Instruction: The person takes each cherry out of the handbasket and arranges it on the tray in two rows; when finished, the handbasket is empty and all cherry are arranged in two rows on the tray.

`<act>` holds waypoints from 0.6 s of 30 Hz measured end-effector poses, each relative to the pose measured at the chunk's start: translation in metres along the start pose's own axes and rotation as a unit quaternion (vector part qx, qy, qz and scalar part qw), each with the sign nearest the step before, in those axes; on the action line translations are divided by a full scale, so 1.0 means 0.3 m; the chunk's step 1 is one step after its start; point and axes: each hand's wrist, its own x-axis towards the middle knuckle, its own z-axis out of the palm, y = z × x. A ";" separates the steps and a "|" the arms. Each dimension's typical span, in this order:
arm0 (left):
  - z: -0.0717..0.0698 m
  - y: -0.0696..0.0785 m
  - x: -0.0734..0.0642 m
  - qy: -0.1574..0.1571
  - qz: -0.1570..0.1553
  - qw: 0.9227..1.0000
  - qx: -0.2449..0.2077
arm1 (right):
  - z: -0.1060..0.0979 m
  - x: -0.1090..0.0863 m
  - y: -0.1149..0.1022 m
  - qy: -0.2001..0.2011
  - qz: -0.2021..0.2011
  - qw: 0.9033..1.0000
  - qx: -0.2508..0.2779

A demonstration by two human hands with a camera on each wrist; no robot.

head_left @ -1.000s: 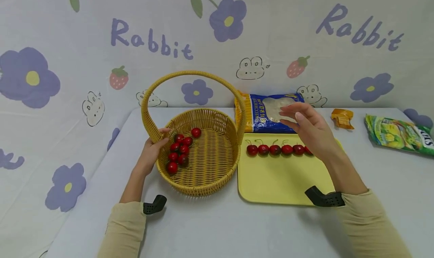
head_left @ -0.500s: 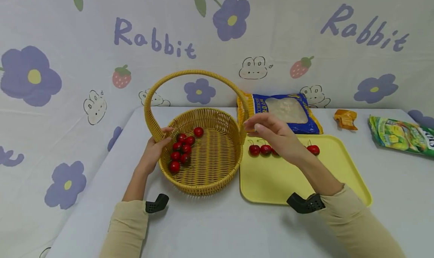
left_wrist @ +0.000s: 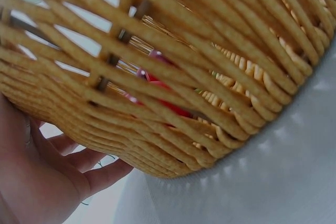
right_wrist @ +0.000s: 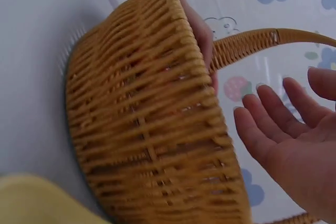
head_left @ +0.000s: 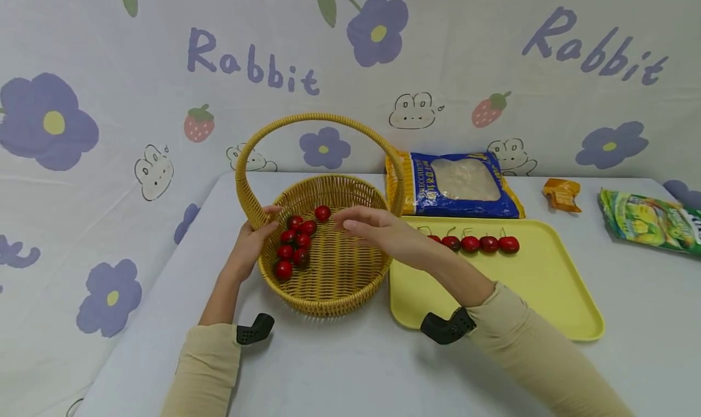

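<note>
A yellow woven basket [head_left: 328, 309] with a tall arched handle stands on the table. Several red cherries [head_left: 300, 240] lie inside it, mostly toward its left side. My left hand [head_left: 246, 246] grips the basket's left rim at the foot of the handle; in the left wrist view its fingers reach along the outer wall. Above the basket's inside hovers my right hand [head_left: 391, 234], palm down, fingers loosely bent and holding nothing. Beside the basket, a yellow tray [head_left: 482, 307] carries a row of cherries [head_left: 470, 244] with stems; my right forearm hides part of the row.
Behind the tray lies a blue and yellow pasta bag [head_left: 465, 182]. A small orange packet [head_left: 562, 195] and a green snack bag [head_left: 648, 219] lie on the right of the white table [head_left: 350, 368]. A patterned cloth [head_left: 350, 52] hangs behind.
My right hand has swept left from over the tray to over the basket, uncovering the right end of the cherry row. My left hand keeps its grip on the basket.
</note>
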 end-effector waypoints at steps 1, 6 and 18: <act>0.000 -0.001 0.001 0.000 -0.001 1.000 -0.001 | 0.008 0.012 0.004 -0.009 0.013 1.000 0.009; 0.002 -0.003 0.001 0.001 -0.008 1.000 -0.002 | 0.041 0.074 0.030 -0.051 0.062 0.995 0.055; 0.000 0.009 -0.011 -0.004 -0.008 1.000 0.003 | 0.142 0.192 0.046 -0.032 0.171 0.974 0.143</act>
